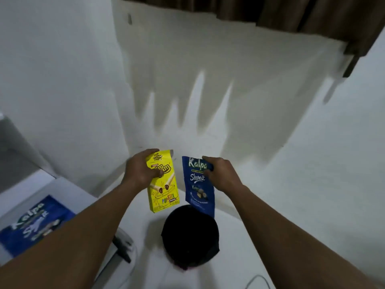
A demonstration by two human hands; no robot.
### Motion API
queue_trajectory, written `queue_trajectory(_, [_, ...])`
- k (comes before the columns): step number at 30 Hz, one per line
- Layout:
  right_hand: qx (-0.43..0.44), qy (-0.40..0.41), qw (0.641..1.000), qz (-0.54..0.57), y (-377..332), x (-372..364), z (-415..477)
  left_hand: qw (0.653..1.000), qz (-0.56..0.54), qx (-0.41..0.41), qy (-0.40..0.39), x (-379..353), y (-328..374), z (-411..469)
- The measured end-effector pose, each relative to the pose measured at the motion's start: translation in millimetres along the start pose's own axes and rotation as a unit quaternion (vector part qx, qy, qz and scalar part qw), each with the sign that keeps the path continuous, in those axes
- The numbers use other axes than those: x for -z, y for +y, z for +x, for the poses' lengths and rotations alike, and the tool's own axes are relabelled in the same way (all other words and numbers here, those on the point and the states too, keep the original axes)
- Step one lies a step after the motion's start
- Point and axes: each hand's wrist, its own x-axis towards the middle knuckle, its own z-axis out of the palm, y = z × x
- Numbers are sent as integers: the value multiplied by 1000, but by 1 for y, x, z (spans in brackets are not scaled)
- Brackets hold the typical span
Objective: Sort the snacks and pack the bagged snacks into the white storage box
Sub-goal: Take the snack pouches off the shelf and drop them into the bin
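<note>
Left hand (143,167) is gripping the yellow pack (163,192) by its upper part, thumb lying across the front print, fingers curling over the top and round the back. The pack is hanging upright in the air, tilted a little, touching nothing below it.

Right hand (220,174) is pinching the blue pouch (200,188) at its upper right corner, fingers hooking over the top edge, thumb on the front. The pouch is hanging upright too, just beside the yellow pack with a narrow gap between them. Its lower corner is overlapping the rim of the black tub (190,236) in this view; cannot tell if they are touching.

The black tub is sitting on the white surface (239,236), right under both raised packs. Its inside is too dark to read.

The white box (68,188) is lying at lower left, well apart from both hands, partly hidden by the left forearm. A second blue pouch (35,224) is lying flat in it, face up. A black latch (123,247) is showing on the box's near rim.

A thin cable (258,281) is looping at the bottom edge. A brown curtain (312,15) is hanging at top right, throwing a jagged shadow on the white wall (52,80).
</note>
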Motion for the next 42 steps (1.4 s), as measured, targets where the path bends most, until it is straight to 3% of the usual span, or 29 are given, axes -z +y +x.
queue_trajectory(14, [-93,-64,994,-11,246,-237,59,992,20,122,-4,-260,-231,52])
queue_trajectory(24, [-117,-105,987,-42,319,-342,67,984,54,166,-29,-358,-334,58])
queue_trajectory(32, [-40,-97,990,-98,258,-278,78,981,50,178,-52,-301,-274,45])
queue_trajectory(42, [107,-80,976,-174,52,-139,72,980,189,58,-14,-82,-138,7])
